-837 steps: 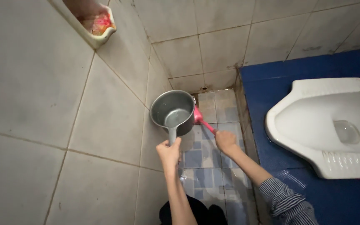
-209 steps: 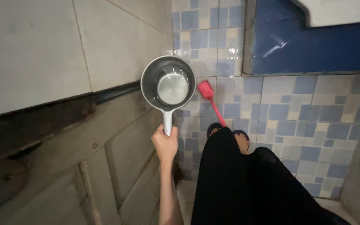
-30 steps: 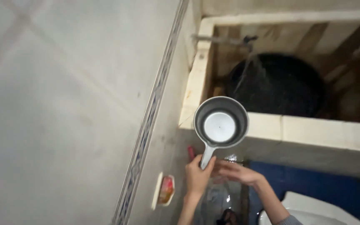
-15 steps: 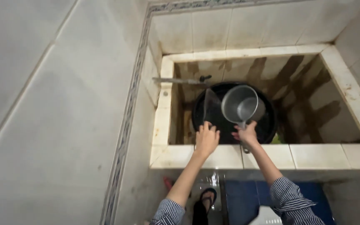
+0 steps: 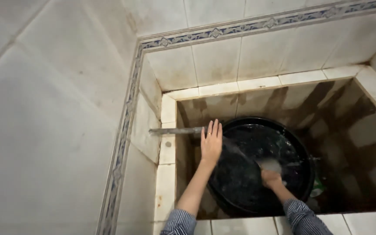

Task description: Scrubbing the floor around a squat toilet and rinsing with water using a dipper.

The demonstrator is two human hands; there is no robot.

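Observation:
My left hand [image 5: 211,141] is flat with its fingers stretched out, resting at the end of a metal tap pipe [image 5: 175,130] that juts from the tiled tank's left wall. Water runs from there in a thin slanting stream. My right hand [image 5: 271,178] reaches down into a big black bucket [image 5: 257,121] full of dark water. It grips a grey dipper [image 5: 269,165], which is blurred and low at the water surface. Both striped sleeves show at the bottom edge.
The bucket stands inside a stained, white-tiled tank [image 5: 168,148] with a wide rim. A small green thing [image 5: 317,189] lies beside the bucket on the right. White wall tiles with a blue patterned border [image 5: 129,113] rise to the left and behind.
My view has moved closer over the tank. My right hand has lowered the dipper into the bucket's water. My left hand has shifted up from the bucket's rim to the tap.

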